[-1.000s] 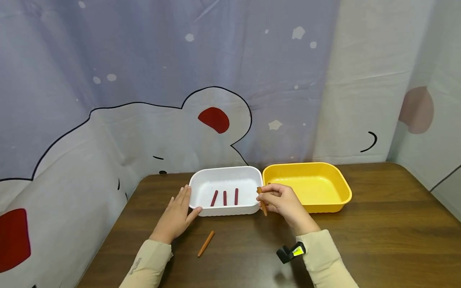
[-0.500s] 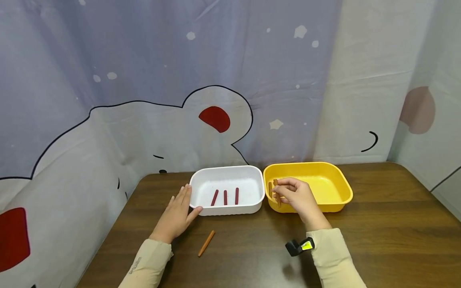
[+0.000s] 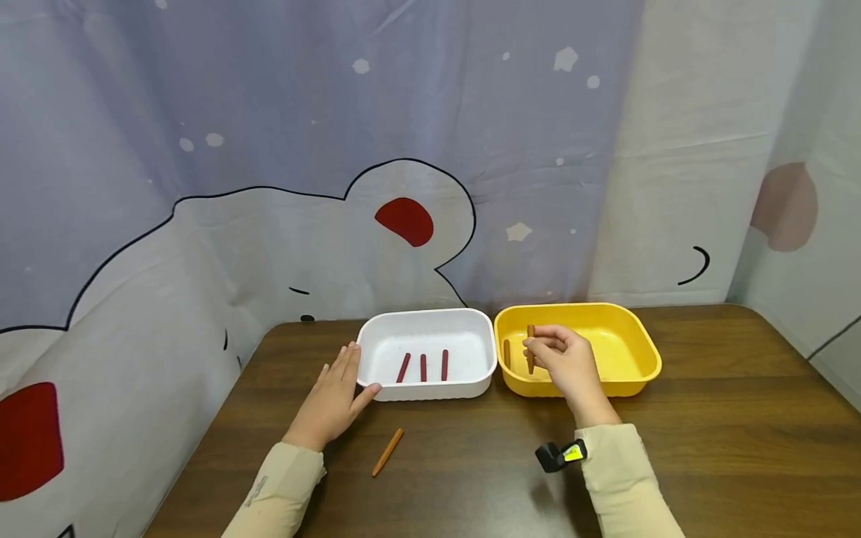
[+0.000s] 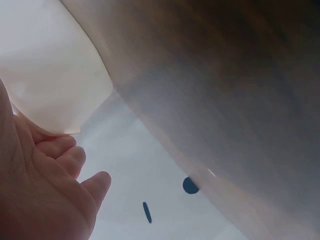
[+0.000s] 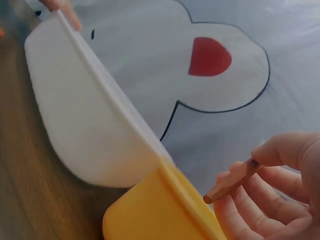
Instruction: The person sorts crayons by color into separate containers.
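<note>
Over the left part of the yellow tray (image 3: 622,388), my right hand (image 3: 570,370) pinches a thin orange-brown stick (image 3: 531,351) between thumb and fingers. The stick stands nearly upright in the head view; in the right wrist view its tapered end (image 5: 209,198) points down toward the tray rim. A second orange-brown stick (image 3: 507,354) lies inside the yellow tray along its left wall. My left hand (image 3: 327,403) rests against the left side of the white tray (image 3: 433,391), fingers straight, thumb at the front corner. Several dark red sticks (image 3: 423,368) lie in the white tray.
Another orange-brown stick (image 3: 387,452) lies on the brown wooden table (image 3: 464,478) in front of the white tray. The two trays stand side by side near the table's back edge. Behind them hangs a patterned curtain (image 3: 525,164).
My right hand has carried its stick rightward from the white tray's right end to over the yellow tray, turning it closer to upright. The left hand has stayed at the white tray.
</note>
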The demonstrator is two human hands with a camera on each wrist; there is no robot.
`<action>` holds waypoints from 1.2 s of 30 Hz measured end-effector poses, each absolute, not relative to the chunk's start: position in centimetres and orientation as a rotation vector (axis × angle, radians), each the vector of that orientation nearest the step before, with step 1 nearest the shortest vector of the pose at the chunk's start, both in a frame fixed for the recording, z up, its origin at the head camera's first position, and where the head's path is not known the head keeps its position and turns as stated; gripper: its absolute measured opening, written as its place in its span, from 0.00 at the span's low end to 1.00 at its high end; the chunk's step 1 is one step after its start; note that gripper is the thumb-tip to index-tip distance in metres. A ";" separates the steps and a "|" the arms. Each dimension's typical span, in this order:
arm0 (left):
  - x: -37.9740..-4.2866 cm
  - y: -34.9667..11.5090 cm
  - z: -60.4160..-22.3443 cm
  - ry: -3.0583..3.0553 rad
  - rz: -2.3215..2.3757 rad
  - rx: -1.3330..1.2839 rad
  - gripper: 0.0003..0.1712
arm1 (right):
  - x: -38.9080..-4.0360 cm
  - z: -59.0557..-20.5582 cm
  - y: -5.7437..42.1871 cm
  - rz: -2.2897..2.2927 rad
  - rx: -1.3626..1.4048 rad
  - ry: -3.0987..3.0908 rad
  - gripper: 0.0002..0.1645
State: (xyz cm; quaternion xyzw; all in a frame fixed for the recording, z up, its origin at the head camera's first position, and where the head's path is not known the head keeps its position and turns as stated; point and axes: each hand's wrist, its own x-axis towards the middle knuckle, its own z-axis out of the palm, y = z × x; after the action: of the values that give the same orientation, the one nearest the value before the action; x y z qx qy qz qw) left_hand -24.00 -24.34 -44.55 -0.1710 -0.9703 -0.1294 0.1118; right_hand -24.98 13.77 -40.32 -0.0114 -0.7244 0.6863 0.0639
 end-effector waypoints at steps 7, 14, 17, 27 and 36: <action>-24.2 -24.4 -44.3 -2.868 -0.351 -0.492 0.49 | -26.3 -40.6 14.2 1.857 -0.043 -2.339 0.19; -24.2 -24.6 -44.5 -2.882 -0.338 -0.486 0.49 | -28.2 -40.8 14.9 1.663 -0.035 -2.536 0.16; -24.2 -24.6 -44.6 -2.878 -0.339 -0.489 0.49 | -28.9 -41.2 15.2 1.592 -0.026 -2.604 0.14; -24.5 -24.7 -44.9 -2.874 -0.331 -0.489 0.49 | -30.3 -41.8 16.0 1.436 -0.027 -2.794 0.10; -24.3 -24.6 -44.7 -2.882 -0.338 -0.487 0.49 | -31.5 -42.6 16.1 1.335 -0.006 -2.902 0.09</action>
State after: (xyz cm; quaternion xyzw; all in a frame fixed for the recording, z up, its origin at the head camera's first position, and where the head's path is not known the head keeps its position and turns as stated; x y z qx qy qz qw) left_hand -24.27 -24.57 -44.69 -0.1646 -0.9747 -0.1143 0.0993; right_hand -31.47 16.08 -42.63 -0.0018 -0.9082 0.4178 -0.0261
